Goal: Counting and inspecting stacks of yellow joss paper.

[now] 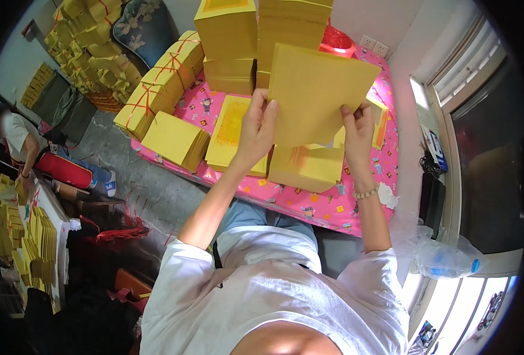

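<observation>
Both the left hand point(257, 128) and right hand point(359, 131) pinch plain yellow paper point(318, 92) above letter-printed pink cloth point(291, 201).

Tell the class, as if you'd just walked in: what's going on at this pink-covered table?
A person in a white shirt holds up yellow paper with both hands: the left hand at its left edge, the right hand at its lower right. It is held above the pink tablecloth, where taller stacks stand beyond and red-tied bundles lie to the left. Farther left, a co-worker reaches toward more paper.
</observation>
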